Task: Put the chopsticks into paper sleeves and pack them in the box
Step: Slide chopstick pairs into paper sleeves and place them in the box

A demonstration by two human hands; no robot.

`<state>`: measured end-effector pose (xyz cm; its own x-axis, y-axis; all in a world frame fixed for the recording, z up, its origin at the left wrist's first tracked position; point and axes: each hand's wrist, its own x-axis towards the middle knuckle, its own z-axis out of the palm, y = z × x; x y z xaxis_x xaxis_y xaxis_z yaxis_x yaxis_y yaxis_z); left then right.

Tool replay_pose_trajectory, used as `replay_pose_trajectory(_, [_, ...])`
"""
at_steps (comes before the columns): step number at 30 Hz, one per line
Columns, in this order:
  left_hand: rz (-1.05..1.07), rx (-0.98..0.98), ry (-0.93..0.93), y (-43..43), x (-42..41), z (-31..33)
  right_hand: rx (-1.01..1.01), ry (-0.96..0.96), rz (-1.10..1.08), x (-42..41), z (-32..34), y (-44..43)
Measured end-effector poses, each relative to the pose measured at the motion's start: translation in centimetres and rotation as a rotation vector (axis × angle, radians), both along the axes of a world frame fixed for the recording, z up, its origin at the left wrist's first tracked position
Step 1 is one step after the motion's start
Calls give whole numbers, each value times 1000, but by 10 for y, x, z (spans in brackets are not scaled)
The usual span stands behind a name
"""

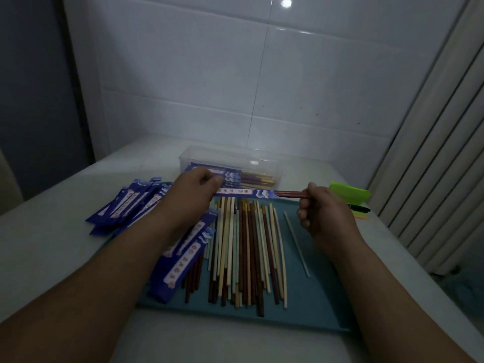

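My left hand (195, 191) grips one end of a blue paper sleeve (248, 193) held level above the tray's far edge. My right hand (323, 208) pinches the ends of dark red chopsticks (289, 194) that are partly inside that sleeve. Many loose chopsticks (243, 247) in red, cream and pale tones lie side by side on the teal tray (314, 292). A clear plastic box (230, 163) behind the hands holds several sleeved pairs. Empty blue sleeves (131, 205) are heaped at the left, and more sleeves (183, 255) lie on the tray under my left forearm.
A green object (349, 192) and a black pen (360, 208) lie at the right of the white table (52, 252). A tiled wall stands behind; a ribbed white radiator (440, 158) rises at the right.
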<state>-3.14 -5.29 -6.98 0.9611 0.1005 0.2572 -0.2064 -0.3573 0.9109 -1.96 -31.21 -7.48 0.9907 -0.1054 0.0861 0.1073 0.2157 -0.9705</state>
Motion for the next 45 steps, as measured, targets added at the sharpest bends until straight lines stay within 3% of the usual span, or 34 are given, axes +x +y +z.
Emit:
replay_pose_trajectory(4, [-14, -314, 64, 0, 1, 1, -4, -58, 12, -1, 1, 2])
replay_pose_trajectory(12, [-103, -318, 77, -3, 0, 0, 44, 58, 2, -1, 3, 0])
replay_pose_trajectory(17, [9, -260, -22, 0, -1, 3, 66, 56, 19, -4, 3, 0])
replay_pose_trajectory(22, [168, -380, -106, 19, 8, 8, 90, 60, -134, 9, 20, -2])
replay_pose_trajectory(31, [122, -474, -57, 25, 13, 10, -23, 153, -159, 73, 57, 39])
replay_pose_trajectory(37, [150, -503, -47, 31, 15, 12, -295, 214, -42, 111, 77, 77])
replay_pose_trajectory(39, [157, -509, -44, 31, 16, 12, -547, 193, -52, 121, 76, 81])
replay_pose_trajectory(42, [154, -504, -47, 30, 15, 11, -1016, 8, -140, 134, 71, 80])
replay_pose_trajectory(45, [142, -486, -53, 30, 14, 10, -1297, -58, -125, 141, 63, 76])
